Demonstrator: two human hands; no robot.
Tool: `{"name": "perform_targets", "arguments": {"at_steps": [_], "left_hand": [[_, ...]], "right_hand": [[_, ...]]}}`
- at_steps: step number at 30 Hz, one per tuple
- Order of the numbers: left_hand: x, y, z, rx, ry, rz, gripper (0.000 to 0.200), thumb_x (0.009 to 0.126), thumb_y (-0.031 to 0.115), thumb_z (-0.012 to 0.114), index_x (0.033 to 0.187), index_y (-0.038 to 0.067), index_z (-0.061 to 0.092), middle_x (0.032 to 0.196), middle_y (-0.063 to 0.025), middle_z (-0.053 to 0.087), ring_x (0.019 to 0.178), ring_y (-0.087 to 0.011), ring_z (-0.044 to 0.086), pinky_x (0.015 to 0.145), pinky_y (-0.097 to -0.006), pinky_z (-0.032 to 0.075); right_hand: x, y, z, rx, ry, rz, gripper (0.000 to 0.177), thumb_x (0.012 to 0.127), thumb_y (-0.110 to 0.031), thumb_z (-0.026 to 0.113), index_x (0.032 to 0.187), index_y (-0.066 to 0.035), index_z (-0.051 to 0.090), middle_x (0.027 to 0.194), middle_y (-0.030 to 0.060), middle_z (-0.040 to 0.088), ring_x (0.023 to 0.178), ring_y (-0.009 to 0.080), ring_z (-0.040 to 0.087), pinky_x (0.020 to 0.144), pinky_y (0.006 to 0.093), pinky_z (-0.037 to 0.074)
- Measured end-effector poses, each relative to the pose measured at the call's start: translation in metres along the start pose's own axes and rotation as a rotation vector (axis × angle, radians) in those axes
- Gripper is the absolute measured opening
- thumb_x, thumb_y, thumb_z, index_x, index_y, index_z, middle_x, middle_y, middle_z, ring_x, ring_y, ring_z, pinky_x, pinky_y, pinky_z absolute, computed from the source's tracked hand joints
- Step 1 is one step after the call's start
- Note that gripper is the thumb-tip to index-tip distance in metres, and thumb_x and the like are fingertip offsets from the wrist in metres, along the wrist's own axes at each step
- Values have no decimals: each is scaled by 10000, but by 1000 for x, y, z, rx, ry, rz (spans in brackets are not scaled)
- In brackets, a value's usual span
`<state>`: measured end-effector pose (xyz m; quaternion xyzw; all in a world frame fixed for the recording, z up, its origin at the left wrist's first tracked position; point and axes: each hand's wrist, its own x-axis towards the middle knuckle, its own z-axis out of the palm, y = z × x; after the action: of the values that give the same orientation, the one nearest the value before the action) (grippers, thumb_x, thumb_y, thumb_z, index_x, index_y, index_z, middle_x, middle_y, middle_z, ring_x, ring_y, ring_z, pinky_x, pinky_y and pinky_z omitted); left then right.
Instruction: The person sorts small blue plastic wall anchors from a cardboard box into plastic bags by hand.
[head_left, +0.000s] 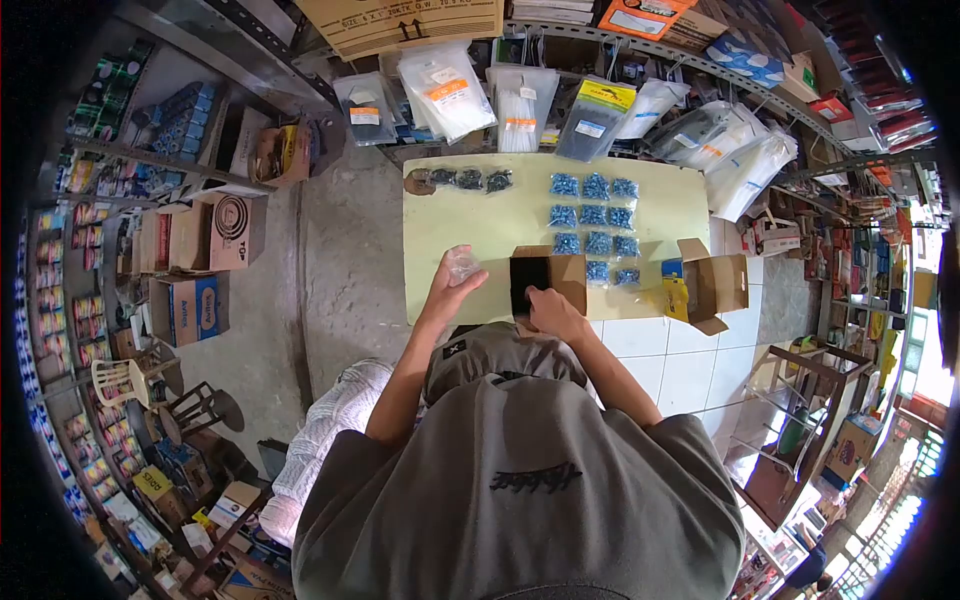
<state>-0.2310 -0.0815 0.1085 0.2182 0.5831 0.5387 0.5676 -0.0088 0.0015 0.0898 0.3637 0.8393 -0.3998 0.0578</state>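
My left hand (450, 287) is raised over the near left part of the pale yellow table (460, 225), its fingers closed on a small clear plastic bag (463, 266). At the table's near edge stands a cardboard box (570, 270) with dark black contents (528, 276). My right hand (549, 309) is at this box's near side, fingers curled in at the dark part; what they grip, if anything, is too small to make out. Beyond the box lie rows of clear packets of small blue pieces (594, 215). Packets with black pieces (470, 180) lie at the far left.
An open cardboard box (715, 283) with a yellow packet (675, 291) stands at the right end. A round brown item (418, 181) lies at the far left corner. Bags of plastic sleeves (447, 92) hang from the shelf behind the table. Stocked shelves and stools (202, 410) stand around.
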Motion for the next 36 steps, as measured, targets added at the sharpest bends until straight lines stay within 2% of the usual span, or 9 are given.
{"name": "perform_targets", "arguments": {"at_steps": [3,5,11,15,17,22,25,27,36], "left_hand": [[-7,-2,-6,-11,-3,-50,586,880,144,738,1371,64,429,1119,-63,574,1030,-160,584,877,-303,500],[-9,-4,-10,-15,-16,-60,588,882,151,736,1374,57,427,1135,-69,578,1040,-165,586,881,-304,501],[-9,-14,-16,4,-22,-117,622,870,221,752,1372,35,436,1192,-78,580,1076,-171,590,888,-309,505],[-8,-16,-15,21,-45,-111,630,865,237,757,1370,32,440,1186,-71,576,1064,-164,587,888,-297,497],[-9,-11,-13,37,-58,-100,628,867,234,756,1370,33,439,1181,-72,576,1057,-162,587,887,-291,493],[-16,-8,-11,142,-41,-54,649,860,217,769,1375,32,421,1168,-91,583,1050,-170,588,908,-291,482],[-22,-8,-10,156,-28,47,658,856,215,774,1377,31,417,1194,-98,575,1101,-180,568,926,-303,477],[-26,-7,-9,184,-10,71,666,849,221,781,1376,32,421,1212,-100,569,1134,-182,551,942,-310,469],[-30,-11,3,246,19,257,708,749,231,858,1318,55,474,1080,-56,570,1056,-164,538,937,-320,447]], "right_hand": [[-6,2,10,2,41,81,268,791,-45,545,1035,59,583,785,329,638,806,480,656,713,540,543],[-9,8,17,40,-60,101,322,783,-49,573,1093,28,535,954,339,619,921,499,622,808,549,510],[-17,23,60,-47,87,112,486,757,-76,651,1187,56,467,1066,308,547,863,519,635,764,537,550],[-17,23,43,-18,70,26,446,774,-114,640,1157,55,489,996,326,597,856,508,642,759,545,546],[-11,18,32,69,18,123,301,798,-96,597,1072,4,521,928,319,627,891,484,624,798,546,511],[15,15,25,-30,-72,220,285,821,-118,595,1075,-7,533,882,300,647,858,482,632,811,547,513],[29,16,30,-116,92,205,295,831,-114,595,1101,-15,530,1024,288,639,897,466,637,810,523,530],[37,27,46,-254,575,-86,237,888,-71,513,1113,-5,553,1108,258,583,933,435,639,762,493,567],[49,21,41,-490,190,90,203,915,-89,534,1104,-26,577,1062,200,608,945,309,667,722,378,594]]}}
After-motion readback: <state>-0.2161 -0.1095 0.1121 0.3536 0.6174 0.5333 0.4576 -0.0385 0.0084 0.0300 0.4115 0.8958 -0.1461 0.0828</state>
